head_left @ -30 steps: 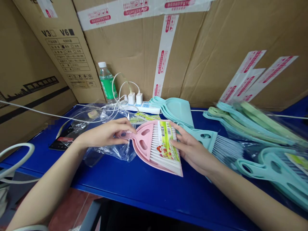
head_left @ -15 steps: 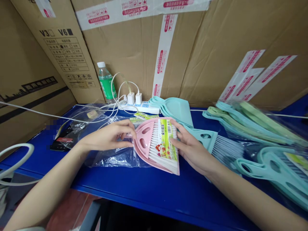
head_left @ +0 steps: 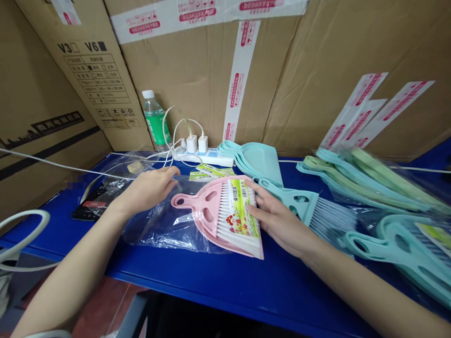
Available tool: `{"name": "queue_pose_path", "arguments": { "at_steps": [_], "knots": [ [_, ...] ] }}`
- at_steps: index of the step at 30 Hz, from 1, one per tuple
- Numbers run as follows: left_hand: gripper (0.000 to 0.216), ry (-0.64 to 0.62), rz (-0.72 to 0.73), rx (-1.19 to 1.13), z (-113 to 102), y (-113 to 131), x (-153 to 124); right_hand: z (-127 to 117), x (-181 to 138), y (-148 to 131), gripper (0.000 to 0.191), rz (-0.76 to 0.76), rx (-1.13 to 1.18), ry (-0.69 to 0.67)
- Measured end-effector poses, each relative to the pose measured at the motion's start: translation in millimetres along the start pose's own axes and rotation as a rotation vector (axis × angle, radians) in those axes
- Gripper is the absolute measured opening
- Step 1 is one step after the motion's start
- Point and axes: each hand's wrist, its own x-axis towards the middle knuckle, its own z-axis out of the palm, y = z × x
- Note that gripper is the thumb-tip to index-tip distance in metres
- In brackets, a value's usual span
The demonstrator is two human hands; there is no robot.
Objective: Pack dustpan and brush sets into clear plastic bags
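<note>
A pink dustpan and brush set [head_left: 206, 206] lies flat, its looped handle pointing left and the white bristles to the right. A green and white printed label [head_left: 239, 206] wraps the bristles. My right hand [head_left: 273, 204] grips the set's right edge, fingers at the label. Under the handle and pan spreads a clear plastic bag [head_left: 158, 234]. My left hand [head_left: 153, 188] is above the bag's upper left, off the handle, its fingertips pinched together at what looks like the bag's edge. Its fingertips are partly hidden.
Teal dustpans [head_left: 260, 159] and a teal brush set [head_left: 303, 202] lie behind and right. Bagged green and teal sets [head_left: 355, 183] and more teal sets [head_left: 405, 253] fill the right side. A power strip [head_left: 218, 157], white cables, a bottle [head_left: 157, 122] and cardboard boxes [head_left: 197, 70] stand behind.
My left hand has let go of the pink handle and moved up and left to the plastic bag. The pink set has settled slightly lower; my right hand stays on it.
</note>
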Motion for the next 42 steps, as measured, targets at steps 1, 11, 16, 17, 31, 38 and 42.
{"name": "queue_pose_path", "arguments": {
  "at_steps": [1, 11, 16, 17, 31, 38, 42],
  "knots": [
    [0.026, -0.025, -0.072, 0.108, 2, -3, 0, 0, 0, 0, 0.073, 0.003, -0.001, 0.001],
    [0.033, -0.173, -0.131, 0.212, 12, -4, 4, 6, -2, -7, 0.066, 0.097, 0.101, 0.0],
    [0.042, -0.32, -0.247, 0.051, 9, 3, 6, 2, 0, -2, 0.068, 0.089, 0.154, 0.022],
    [0.043, -0.346, -0.254, 0.001, 8, 3, 6, 0, 0, 0, 0.069, 0.071, 0.163, 0.01],
    [0.051, -0.318, -0.249, -0.207, 1, 12, 6, 0, 2, 2, 0.068, 0.024, 0.188, -0.004],
    [0.049, -0.238, -0.218, -0.229, 0, 8, 5, -2, 2, 2, 0.073, 0.005, 0.202, 0.005],
    [0.043, -0.317, -0.162, -0.307, -2, 2, 4, -1, 3, 1, 0.068, 0.004, 0.191, 0.009]
  ]
}}
